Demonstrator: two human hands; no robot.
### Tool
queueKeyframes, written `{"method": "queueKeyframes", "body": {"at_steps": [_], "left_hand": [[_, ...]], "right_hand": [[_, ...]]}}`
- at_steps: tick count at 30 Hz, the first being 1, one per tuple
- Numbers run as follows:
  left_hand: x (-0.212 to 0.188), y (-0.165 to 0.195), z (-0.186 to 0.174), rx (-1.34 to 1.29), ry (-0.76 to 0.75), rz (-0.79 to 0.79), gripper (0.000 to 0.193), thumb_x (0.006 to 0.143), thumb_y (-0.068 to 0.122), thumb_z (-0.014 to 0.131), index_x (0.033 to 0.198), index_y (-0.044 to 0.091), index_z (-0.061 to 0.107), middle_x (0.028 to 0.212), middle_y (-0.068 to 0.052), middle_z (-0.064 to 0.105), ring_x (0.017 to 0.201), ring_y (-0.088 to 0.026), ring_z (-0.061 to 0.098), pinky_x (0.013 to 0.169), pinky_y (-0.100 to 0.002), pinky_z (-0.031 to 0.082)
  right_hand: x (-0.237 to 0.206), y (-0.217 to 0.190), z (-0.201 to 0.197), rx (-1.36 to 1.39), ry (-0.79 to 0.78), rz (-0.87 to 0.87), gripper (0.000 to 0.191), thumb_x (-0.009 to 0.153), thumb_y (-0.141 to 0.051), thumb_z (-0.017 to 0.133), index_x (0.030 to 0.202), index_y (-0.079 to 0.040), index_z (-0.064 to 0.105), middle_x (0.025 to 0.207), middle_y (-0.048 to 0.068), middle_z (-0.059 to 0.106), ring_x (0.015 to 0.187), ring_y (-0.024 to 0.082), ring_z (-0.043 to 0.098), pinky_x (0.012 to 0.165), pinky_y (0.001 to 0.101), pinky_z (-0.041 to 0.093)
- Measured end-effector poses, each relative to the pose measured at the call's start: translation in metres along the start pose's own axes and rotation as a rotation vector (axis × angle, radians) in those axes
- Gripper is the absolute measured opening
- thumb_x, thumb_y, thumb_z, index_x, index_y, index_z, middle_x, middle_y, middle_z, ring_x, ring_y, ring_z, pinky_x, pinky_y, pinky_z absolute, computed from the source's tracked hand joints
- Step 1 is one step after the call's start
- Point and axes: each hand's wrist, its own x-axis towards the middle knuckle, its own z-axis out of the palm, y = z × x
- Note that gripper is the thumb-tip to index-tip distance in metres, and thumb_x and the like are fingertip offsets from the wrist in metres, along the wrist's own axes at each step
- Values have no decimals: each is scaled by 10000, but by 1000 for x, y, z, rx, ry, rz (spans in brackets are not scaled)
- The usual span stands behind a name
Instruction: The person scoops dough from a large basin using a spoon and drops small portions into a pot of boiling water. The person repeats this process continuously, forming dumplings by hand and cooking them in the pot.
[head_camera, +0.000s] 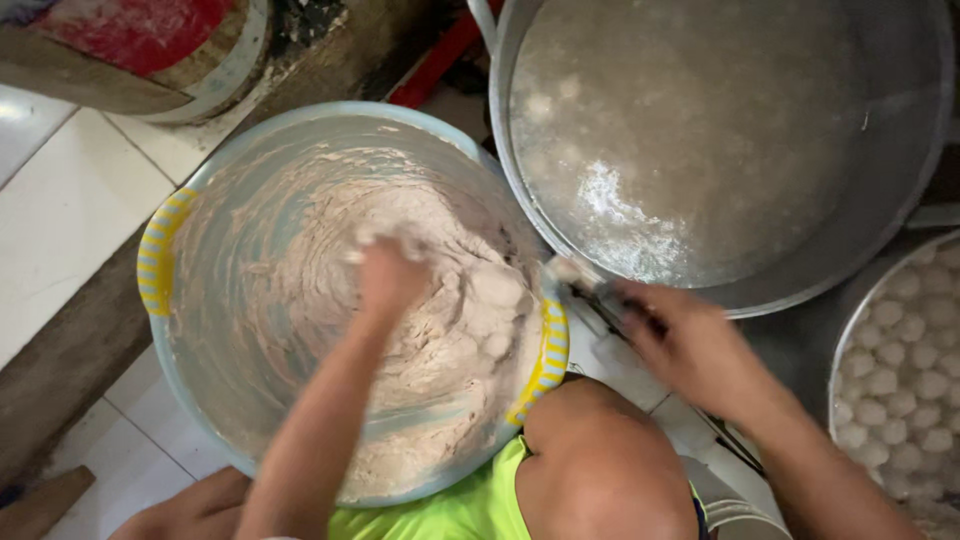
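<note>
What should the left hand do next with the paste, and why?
Probably squeeze a ball of paste up from the basin. The left hand is already sunk in the grey paste, and the right hand holds a spoon at the basin's edge, beside the pot of water where balls already float.

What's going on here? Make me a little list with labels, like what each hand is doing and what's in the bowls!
left hand: pressed into the pale paste, fingers coated
right hand: closed on a spoon with paste on its tip
basin: light blue plastic, yellow striped handles, paste smeared on its walls
big metal pot: cloudy water with pale balls under the surface
second metal pot: at the right edge, full of small white balls
floor: white tiles
</note>
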Motion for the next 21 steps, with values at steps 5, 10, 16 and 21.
{"method": "queueKeyframes", "body": {"at_steps": [5,10,16,21], "left_hand": [[22,-110,-27,356,55,177,359,1043,248,489,1054,-37,708,1078,-269,711,1024,-437,663,930,-535,525],[-81,-135,25,662,-305,219,224,821,225,638,936,68,749,1008,-159,720,971,-329,699,840,-462,559],[-149,-79,101,208,-266,101,237,789,108,658,1007,20,689,1008,-201,723,981,-327,693,825,-464,547],[-140,-18,105,-516,-32,190,493,759,61,694,1224,-41,569,1067,-197,688,992,-324,649,826,-455,527]], "right_hand": [[11,37,-36,-446,248,74,433,920,-107,611,1347,-64,664,1191,252,686,950,454,687,820,521,548],[14,69,-44,-716,234,214,375,923,-117,621,1288,-76,693,1157,216,706,922,410,717,747,508,577],[17,72,-38,-764,237,202,300,932,-149,651,1219,-95,718,1072,183,721,904,391,725,727,493,580],[11,48,-34,-521,264,132,358,956,-150,650,1301,-56,662,1039,210,717,879,397,713,714,484,562]]}}
